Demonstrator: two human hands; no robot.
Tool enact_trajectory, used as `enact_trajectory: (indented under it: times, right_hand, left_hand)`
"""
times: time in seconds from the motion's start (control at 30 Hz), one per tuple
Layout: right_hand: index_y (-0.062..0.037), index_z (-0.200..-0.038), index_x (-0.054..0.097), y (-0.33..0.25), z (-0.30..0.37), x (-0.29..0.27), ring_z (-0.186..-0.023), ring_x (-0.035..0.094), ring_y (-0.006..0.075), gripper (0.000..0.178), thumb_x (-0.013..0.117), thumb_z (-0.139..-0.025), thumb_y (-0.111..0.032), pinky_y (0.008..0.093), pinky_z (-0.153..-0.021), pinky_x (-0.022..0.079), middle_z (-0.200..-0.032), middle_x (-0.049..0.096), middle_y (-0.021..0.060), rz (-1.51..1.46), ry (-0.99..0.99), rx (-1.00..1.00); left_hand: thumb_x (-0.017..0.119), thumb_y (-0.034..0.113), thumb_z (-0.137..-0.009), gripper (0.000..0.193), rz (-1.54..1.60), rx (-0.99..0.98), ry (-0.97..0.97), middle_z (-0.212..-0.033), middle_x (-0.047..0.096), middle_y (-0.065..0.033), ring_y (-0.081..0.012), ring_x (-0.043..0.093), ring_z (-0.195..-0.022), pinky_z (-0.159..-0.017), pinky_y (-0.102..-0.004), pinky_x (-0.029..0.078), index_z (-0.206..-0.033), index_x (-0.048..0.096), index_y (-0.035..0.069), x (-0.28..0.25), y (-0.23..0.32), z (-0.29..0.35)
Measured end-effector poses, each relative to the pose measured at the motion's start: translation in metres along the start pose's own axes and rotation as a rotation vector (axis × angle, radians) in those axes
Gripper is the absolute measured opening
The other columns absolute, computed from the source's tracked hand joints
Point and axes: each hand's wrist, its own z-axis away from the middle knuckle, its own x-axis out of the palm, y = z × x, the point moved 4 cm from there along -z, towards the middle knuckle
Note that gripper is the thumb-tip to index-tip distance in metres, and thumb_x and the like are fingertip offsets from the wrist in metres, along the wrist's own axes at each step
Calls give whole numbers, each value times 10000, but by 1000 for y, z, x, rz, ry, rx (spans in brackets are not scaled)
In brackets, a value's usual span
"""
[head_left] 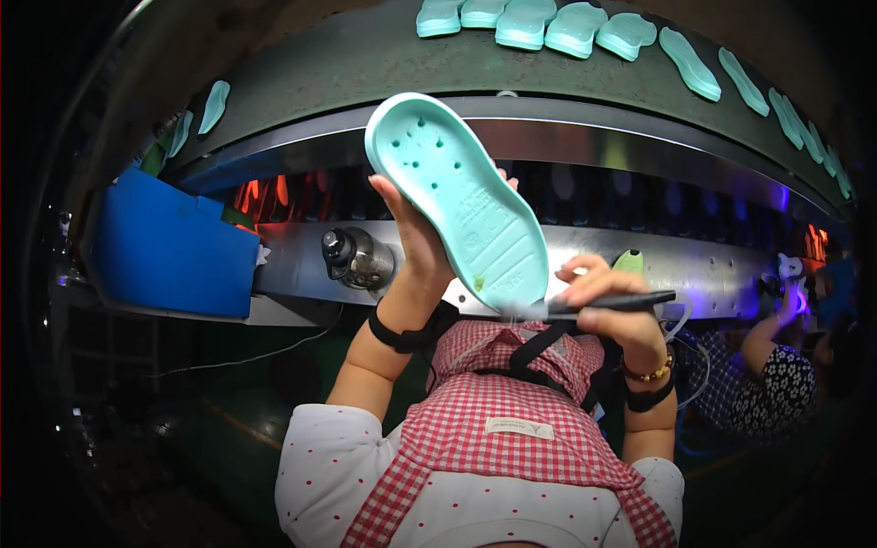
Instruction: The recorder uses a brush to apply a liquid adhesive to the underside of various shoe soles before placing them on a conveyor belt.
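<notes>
A mint-green shoe sole (pixel 484 219) is held up in front of me, its broad end with several small holes pointing away and to the left. My left hand (pixel 420 237) grips it from beneath, thumb along the left edge and fingertips showing past the right edge. A yellowish-green mark shows near its lower end. My right hand (pixel 610 292) is closed around a brush with a black handle (pixel 630 302). Its pale bristles, smeared by motion, are at the sole's near end; whether they touch it I cannot tell.
Beyond runs a dark conveyor belt (pixel 320 87) with a metal edge, carrying several mint soles (pixel 525 23). A steel ledge below it holds a dark-capped bottle (pixel 358 258) and a lime-green piece (pixel 630 262). A blue box (pixel 174 247) stands left; another person (pixel 772 384) works at right.
</notes>
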Motion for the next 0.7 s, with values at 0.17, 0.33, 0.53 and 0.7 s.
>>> enact_trajectory:
  times: [0.17,0.33,0.53,0.7]
  right_hand:
    - [24,-917,578,21,-4,12,-989,551,248,175,598,-748,-17,360,-903,401,-994,594,167,-505,271,155]
    - [27,-937,574,24,2,20,-937,574,207,179,587,-761,-6,294,-807,460,-1006,591,159,-343,386,82]
    - [41,-879,609,2,-4,15,-834,581,176,156,598,-723,37,272,-765,450,-911,613,141,75,266,-41]
    - [34,-852,630,-18,-14,12,-833,594,203,164,618,-689,45,298,-768,452,-870,629,140,68,42,-61]
  left_hand:
    - [238,583,-867,693,52,-46,129,-1163,499,-160,-285,530,-1023,-907,-422,410,-1263,362,29,9,-3,7]
    - [228,501,-893,629,154,-132,-81,-1234,449,-166,-315,482,-1092,-946,-460,365,-1307,306,34,20,-34,31]
    - [269,473,-888,606,128,-168,6,-1243,446,-188,-362,490,-1081,-937,-504,374,-1307,321,38,5,-38,24]
    - [350,494,-861,635,118,-162,-27,-1228,452,-208,-383,508,-1049,-909,-506,402,-1296,329,31,4,-35,21]
